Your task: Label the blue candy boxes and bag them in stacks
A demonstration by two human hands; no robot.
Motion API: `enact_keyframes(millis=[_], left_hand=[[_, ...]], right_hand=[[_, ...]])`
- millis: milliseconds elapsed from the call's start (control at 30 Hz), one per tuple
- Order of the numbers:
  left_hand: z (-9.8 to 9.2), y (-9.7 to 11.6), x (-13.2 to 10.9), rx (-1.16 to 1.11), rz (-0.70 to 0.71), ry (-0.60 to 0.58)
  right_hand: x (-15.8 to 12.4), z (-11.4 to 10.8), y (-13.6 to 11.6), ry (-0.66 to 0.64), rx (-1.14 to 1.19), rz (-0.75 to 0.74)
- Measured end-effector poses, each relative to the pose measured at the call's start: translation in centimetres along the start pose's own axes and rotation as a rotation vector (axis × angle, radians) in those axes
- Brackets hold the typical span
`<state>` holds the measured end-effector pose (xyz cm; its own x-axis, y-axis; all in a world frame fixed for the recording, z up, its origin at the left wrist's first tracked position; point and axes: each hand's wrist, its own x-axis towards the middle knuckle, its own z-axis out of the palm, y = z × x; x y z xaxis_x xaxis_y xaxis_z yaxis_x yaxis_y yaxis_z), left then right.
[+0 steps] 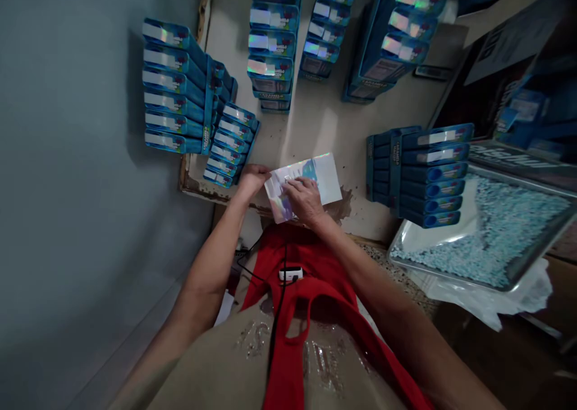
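Observation:
A shiny, iridescent sheet [328, 178] with a plain white right end lies slightly tilted at the table's near edge. My left hand [253, 180] pinches its left edge, fingers closed. Over the sheet's middle is my right hand [307, 199], fingers bent onto the printed surface; its thumb is hidden. Close beside my left hand, a low row of blue boxes [231, 142] stands in a display tray. Behind it a bigger stack of blue boxes [174, 88] leans out past the table's left edge.
Several blue box rows [273, 43] stand along the far table [315, 121]. Another blue stack [424, 172] is at the right. Beyond it sits a metal tray [433, 275] of small pale-blue wrapped pieces. A grey wall [81, 157] bounds the left side.

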<state>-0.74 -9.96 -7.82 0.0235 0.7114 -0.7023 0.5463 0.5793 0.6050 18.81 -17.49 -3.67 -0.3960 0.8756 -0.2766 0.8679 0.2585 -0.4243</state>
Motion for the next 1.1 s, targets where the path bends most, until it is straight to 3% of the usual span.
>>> enact_keyframes(millis=[133,267,467,633,700,833,967,1100], left_hand=[[-0.6,1.5,-1.0,0.045,0.054,0.041],[-0.4,3.5,-2.8,0.125,0.101,0.042],[-0.2,5.5,-4.9,0.274,0.122,0.084],[-0.2,5.1,-4.6,0.269,0.039,0.071],[-0.1,4.9,-4.5,0.261,0.073,0.06],[0.4,5.1,-4.6,0.231,0.146,0.052],[1.0,5.8,-5.2,0.226,0.166,0.105],[2.2,6.6,-5.4,0.329,0.133,0.212]], right_hand=[[-2.6,-2.4,-0.3,0.014,0.03,0.101],[-1.6,-4.8,-0.6,0.077,0.024,0.153],[1.9,-4.9,-1.3,-0.075,-0.076,0.095],[-0.4,-5.5,-2.1,-0.158,0.073,0.179],[-1.6,-6.3,-2.0,-0.114,0.262,0.29],[-2.3,-6.7,-0.8,0.142,0.535,0.393],[-1.7,-5.3,0.8,0.317,0.461,0.227],[-2.3,-4.8,0.1,0.414,0.155,-0.196]])
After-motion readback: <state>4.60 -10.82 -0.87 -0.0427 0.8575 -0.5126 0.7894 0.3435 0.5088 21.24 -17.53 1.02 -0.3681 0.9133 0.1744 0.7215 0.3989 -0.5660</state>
